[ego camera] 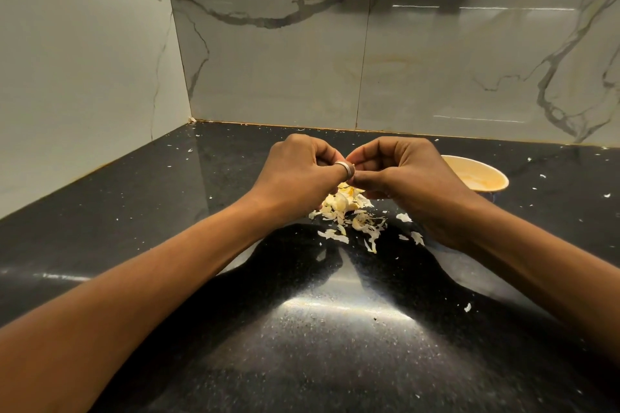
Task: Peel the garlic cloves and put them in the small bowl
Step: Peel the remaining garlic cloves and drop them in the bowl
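Two hands raised over tabletop (pixel 335 329): left hand (pixel 298 174), right hand (pixel 406 174), fingers curled, tips together pinching small item (pixel 351 168), mostly hidden. One small bowl (pixel 469 160). One peel pile (pixel 349 214).

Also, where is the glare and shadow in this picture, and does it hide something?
Head view: a bright glare patch on the black speckled counter near the camera, dark arm shadows either side; the left hand and right hand, not the shadow, mostly hide the pale garlic clove they pinch.

Bare left forearm (pixel 161 265) and right forearm (pixel 536 261). Plain silver ring (pixel 346 168) on left hand (pixel 302 174), digit unclear. Beside the ring, right hand (pixel 406 174) bare.
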The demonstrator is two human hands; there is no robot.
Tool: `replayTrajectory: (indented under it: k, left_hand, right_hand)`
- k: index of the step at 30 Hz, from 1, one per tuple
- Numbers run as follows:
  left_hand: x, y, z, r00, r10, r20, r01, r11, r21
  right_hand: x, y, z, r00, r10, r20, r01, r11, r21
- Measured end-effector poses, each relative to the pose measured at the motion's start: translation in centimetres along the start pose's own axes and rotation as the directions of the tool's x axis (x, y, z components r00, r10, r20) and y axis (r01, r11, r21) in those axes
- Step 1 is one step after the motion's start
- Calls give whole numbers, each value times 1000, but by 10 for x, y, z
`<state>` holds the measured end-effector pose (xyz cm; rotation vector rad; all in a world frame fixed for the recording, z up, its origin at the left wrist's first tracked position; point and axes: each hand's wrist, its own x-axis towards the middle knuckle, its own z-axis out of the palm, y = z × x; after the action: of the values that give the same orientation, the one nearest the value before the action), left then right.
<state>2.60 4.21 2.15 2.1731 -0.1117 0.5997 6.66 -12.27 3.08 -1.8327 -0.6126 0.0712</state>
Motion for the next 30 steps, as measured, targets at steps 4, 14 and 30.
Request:
replayTrajectory:
  k: [4, 14, 30]
  left_hand:
    - [1, -1, 1, 999, 37, -8, -36, 998, 51]
    - [1, 2, -1, 1000, -3, -26, 6, 996, 84]
    - [2, 1, -2, 996, -15, -93, 31, 985, 172]
  right_hand:
    - [2, 2, -1, 1000, -11, -20, 10, 999, -39]
    - [0, -2, -4, 998, 27, -49, -21, 993, 116]
    - [1, -7, -9, 989, 101, -105, -72, 967, 246]
